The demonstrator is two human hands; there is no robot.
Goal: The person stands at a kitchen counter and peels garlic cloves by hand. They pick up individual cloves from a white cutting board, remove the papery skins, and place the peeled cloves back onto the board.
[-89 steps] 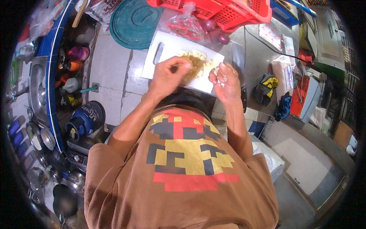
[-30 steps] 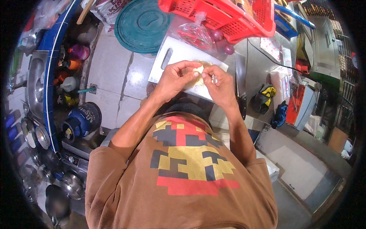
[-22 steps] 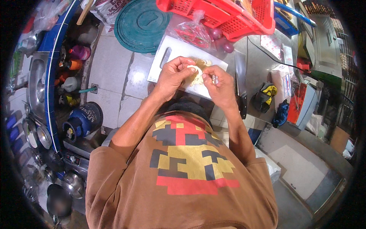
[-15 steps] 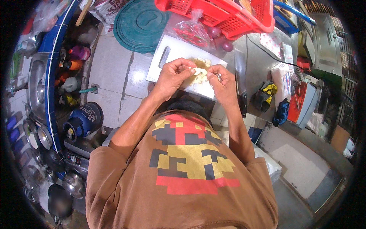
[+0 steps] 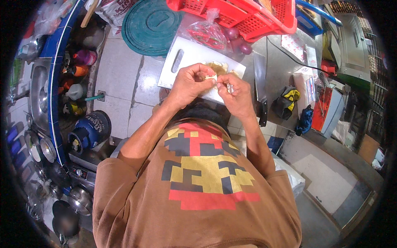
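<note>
My left hand is closed in a pinch on a small pale garlic clove over the white cutting board. Close against it, my right hand has its fingertips pressed together by the clove. A small whitish, shiny bit shows among the right fingers; I cannot make out what it is. Behind the hands, more pale cloves and brownish skins lie on the board, partly hidden by my fingers.
Right of the board lies a large knife, handle toward me. Beyond the board sit a clear bag of red chillies, purple onions and a red plastic basket. A round green lid is at the far left, a gas cylinder lower.
My hands have drawn closer together, the right one turning inward and shifting slightly left and down. The clove has tilted between the fingers, and the shiny bit in the right hand shows more.
</note>
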